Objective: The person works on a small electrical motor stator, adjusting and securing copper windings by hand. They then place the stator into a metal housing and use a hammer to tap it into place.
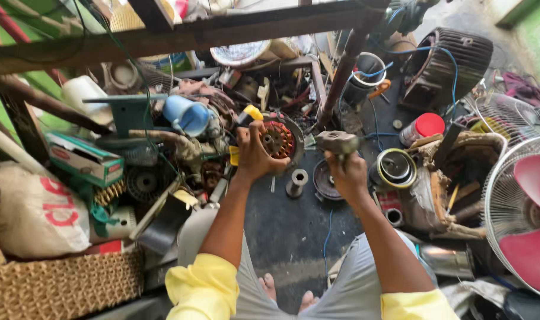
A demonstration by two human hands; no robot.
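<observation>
You look to be mid-strike: your left hand (255,155) has its fingers clenched round the round motor stator with copper-red windings (277,140), held upright on the dark floor (287,231), while your right hand (347,175) grips a grey steel hammer (336,142) just right of the stator — the next blow needs a square, steady aim.

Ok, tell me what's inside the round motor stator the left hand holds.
Inside the stator: copper-red windings ringing a central opening. The left hand covers its left edge; anything behind is hidden.
</observation>
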